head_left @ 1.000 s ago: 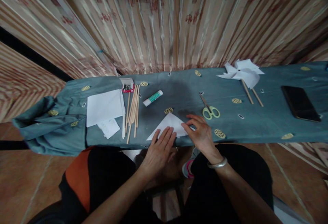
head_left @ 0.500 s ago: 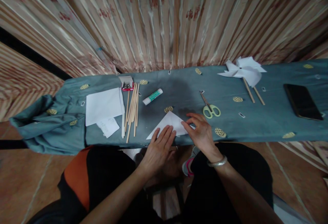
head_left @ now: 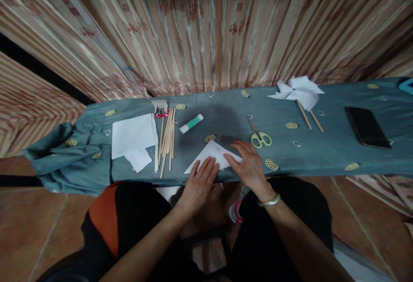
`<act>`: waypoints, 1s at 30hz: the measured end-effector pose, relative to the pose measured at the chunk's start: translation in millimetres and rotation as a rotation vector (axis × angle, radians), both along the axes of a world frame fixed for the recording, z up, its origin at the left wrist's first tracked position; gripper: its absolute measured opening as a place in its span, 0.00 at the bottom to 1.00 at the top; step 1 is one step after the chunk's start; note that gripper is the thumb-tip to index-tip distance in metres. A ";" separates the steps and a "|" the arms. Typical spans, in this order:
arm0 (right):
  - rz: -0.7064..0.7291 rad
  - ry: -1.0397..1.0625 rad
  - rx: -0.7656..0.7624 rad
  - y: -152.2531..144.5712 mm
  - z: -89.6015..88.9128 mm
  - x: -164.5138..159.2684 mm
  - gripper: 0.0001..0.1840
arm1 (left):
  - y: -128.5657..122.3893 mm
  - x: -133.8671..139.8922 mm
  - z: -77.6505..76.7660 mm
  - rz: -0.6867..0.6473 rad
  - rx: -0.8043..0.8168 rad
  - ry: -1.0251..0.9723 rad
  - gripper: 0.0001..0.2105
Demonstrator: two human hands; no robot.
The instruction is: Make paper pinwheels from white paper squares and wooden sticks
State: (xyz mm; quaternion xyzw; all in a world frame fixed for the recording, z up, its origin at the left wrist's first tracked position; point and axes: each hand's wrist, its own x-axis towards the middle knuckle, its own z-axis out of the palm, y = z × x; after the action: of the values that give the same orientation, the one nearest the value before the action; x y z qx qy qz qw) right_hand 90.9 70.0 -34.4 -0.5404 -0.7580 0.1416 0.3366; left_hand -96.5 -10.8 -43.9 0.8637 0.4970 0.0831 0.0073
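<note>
A sheet of white paper (head_left: 211, 149), folded into a triangle, lies at the front edge of the cloth-covered table with its point facing away from me. My left hand (head_left: 200, 181) rests flat on its lower left part, fingers stretched out. Over the right corner is my right hand (head_left: 250, 166), its thumb on the paper and its fingers spread apart from the thumb. Green-handled scissors (head_left: 260, 139) lie just beyond my right hand. A glue stick (head_left: 191, 124) lies behind the paper, to the left.
Left of the paper are several wooden sticks (head_left: 167, 138), a small red box of metal pins (head_left: 161, 109), a stack of white paper (head_left: 134, 136) and a paper scrap (head_left: 138, 160). Paper pinwheels (head_left: 298, 93) on sticks and a black phone (head_left: 368, 126) lie to the right. A curtain (head_left: 206, 37) hangs behind.
My right thumb and fingers have gone from pinched at the paper's right corner to spread apart, with the thumb slightly further left on the paper. My left hand stays put. The view has shifted slightly.
</note>
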 end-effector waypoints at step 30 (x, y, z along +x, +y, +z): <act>0.065 -0.183 0.172 -33.5 -9.6 29.7 0.19 | -0.1 -0.7 0.8 0.014 0.054 0.089 0.34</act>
State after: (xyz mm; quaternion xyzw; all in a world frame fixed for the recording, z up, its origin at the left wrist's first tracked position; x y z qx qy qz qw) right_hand 120.6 36.5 -44.0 -0.4954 -0.8119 0.0371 0.3065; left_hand -97.2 -10.9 -43.1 0.8630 0.5003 0.0578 -0.0388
